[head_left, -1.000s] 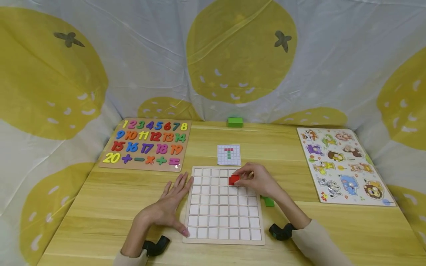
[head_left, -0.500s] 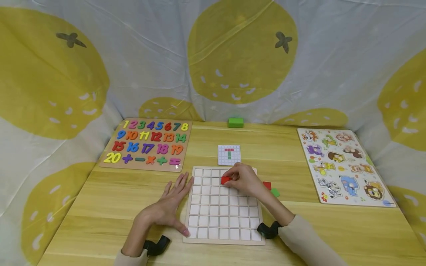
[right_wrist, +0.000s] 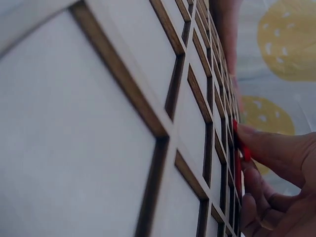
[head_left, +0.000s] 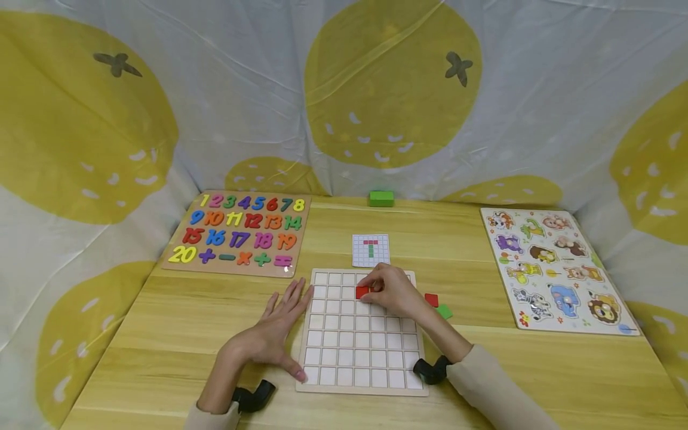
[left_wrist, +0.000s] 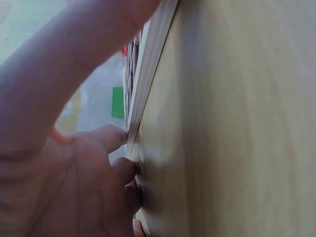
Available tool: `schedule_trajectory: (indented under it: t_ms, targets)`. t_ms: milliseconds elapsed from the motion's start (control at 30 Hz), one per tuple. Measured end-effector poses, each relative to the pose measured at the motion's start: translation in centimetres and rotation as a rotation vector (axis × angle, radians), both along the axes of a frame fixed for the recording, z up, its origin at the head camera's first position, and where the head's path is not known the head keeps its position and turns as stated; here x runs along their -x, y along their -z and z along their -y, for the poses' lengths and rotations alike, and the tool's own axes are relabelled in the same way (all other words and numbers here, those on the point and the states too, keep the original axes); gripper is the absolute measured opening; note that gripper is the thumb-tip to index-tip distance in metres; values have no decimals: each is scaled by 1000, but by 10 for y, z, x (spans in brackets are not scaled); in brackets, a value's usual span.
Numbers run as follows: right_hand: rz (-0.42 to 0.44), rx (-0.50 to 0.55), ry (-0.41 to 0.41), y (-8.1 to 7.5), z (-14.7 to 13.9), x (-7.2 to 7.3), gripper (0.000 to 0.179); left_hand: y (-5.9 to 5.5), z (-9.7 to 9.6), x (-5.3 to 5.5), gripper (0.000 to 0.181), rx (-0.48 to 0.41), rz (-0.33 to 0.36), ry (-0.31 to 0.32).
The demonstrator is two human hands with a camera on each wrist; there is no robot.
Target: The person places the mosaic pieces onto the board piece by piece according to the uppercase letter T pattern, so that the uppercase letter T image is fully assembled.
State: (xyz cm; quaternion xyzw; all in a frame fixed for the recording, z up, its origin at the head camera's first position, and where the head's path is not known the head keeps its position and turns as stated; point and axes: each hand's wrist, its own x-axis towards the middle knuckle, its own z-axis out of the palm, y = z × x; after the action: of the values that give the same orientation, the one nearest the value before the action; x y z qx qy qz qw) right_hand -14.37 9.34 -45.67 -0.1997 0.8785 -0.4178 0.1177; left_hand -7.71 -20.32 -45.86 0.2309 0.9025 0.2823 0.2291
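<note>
A wooden grid board (head_left: 361,392) with white square cells lies in front of me. My left hand (head_left: 266,334) is spread along its left side, thumb on the lower left corner and fingertips at the left edge; the left wrist view shows its fingers (left_wrist: 111,137) against the board's edge. My right hand (head_left: 396,291) pinches a red square tile (head_left: 362,292) at a cell in the second row from the far edge. In the right wrist view, the thumb presses near this red tile (right_wrist: 242,145), and more red shows low in the grid beside it, partly hidden by the fingers.
A red tile (head_left: 432,300) and a green tile (head_left: 444,311) lie right of the board. Beyond it are a pattern card (head_left: 371,259) with a red-and-green T and a green block (head_left: 381,199). A number board (head_left: 228,272) stands left, an animal puzzle (head_left: 543,280) right.
My right hand has moved left by about one cell with the red tile and lowered it toward the board. The red tile on the table has come into view. The left hand has stayed put.
</note>
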Motion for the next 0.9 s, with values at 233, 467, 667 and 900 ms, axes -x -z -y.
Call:
schedule_trajectory:
  t_ms: [233, 467, 667, 900]
  targets:
    - [1, 10, -16, 2, -3, 2, 22, 0, 0, 0, 158, -4, -1, 1]
    - [-11, 33, -69, 3, -7, 3, 22, 0, 0, 0, 158, -3, -4, 6]
    - [-25, 50, -80, 1, -8, 2, 21, 0, 1, 0, 158, -4, -12, 9]
    - [-40, 37, -71, 3, -7, 2, 21, -3, 1, 0, 157, -16, -3, 0]
